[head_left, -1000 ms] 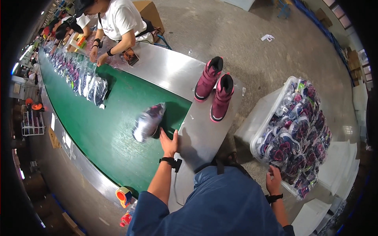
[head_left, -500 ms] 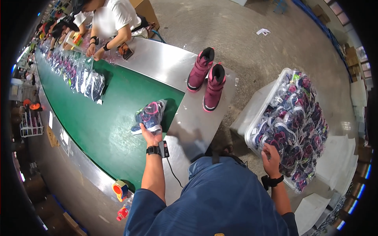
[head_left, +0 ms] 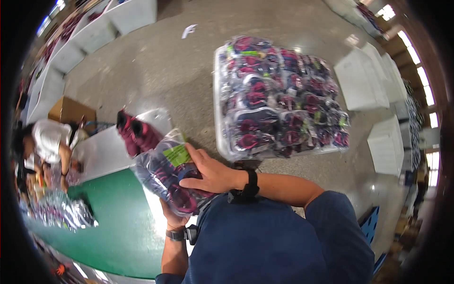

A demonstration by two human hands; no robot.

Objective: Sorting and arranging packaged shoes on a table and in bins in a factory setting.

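Observation:
Between my two hands is a clear plastic bag of navy and magenta shoes (head_left: 163, 173) with a green label. My left hand (head_left: 173, 217) supports it from below, its fingers mostly hidden behind the bag. Across the top lies my right hand (head_left: 210, 173), thumb and fingers pressed around the bag's near side. Just beyond the bag, a pair of magenta boots (head_left: 137, 135) stands on the metal table end (head_left: 101, 146). Over to the right, a white bin (head_left: 218, 102) is heaped with similar bagged shoes (head_left: 283, 104).
A green conveyor belt (head_left: 123, 217) runs off to the left, carrying more bagged shoes (head_left: 59, 210). Beside it a co-worker in a white shirt (head_left: 47, 142) works near a cardboard box (head_left: 71, 111). White bins (head_left: 362, 80) stand at right and far left.
My view has swung right toward the heaped bin. The bagged shoes have come off the belt, close to my body, and my right hand has moved across onto them.

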